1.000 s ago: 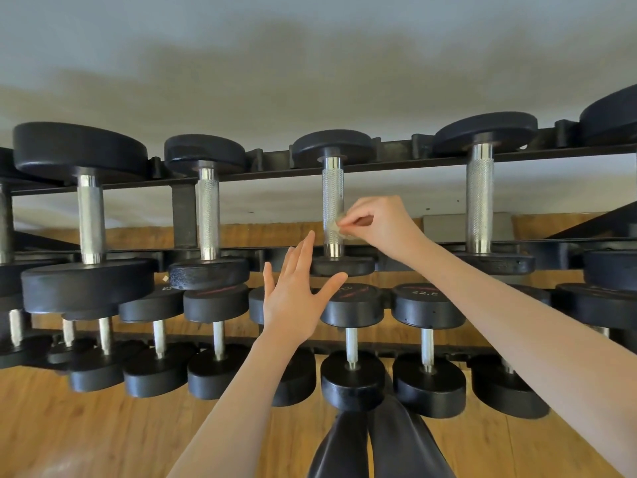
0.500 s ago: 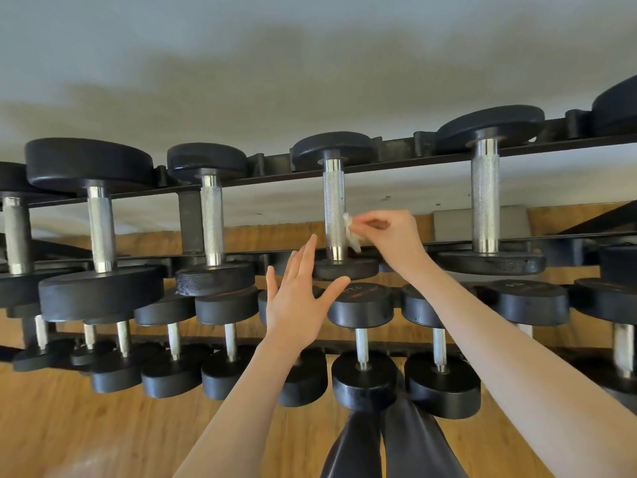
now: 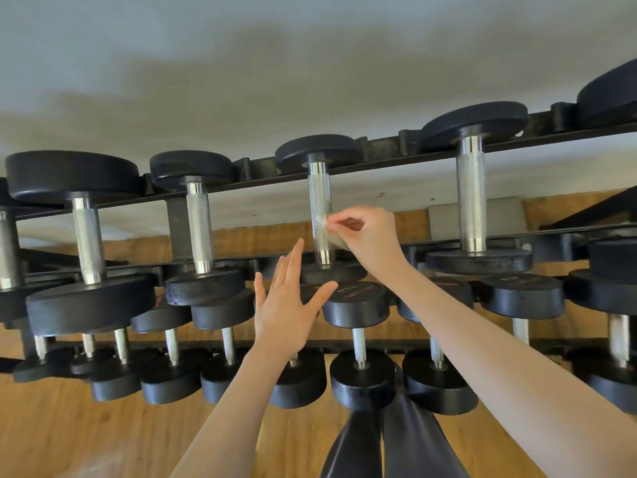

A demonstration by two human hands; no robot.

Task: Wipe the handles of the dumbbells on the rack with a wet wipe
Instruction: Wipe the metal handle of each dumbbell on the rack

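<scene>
Head view: wet wipe (image 3: 331, 232) pinched in right hand (image 3: 370, 236) fingers, pressed vs lower part of mid handle (image 3: 320, 215), top tier of rack (image 3: 386, 163). Left hand (image 3: 287, 305) fingers spread, grasping nothing. Judging progress: mid-job, neighbouring handles w/ no wipe on them, prob. left.

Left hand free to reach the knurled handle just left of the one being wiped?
Probably yes. The left hand is open, holds nothing, and hovers before the rack; nothing stands between it and that handle. The right hand works further right.
</scene>
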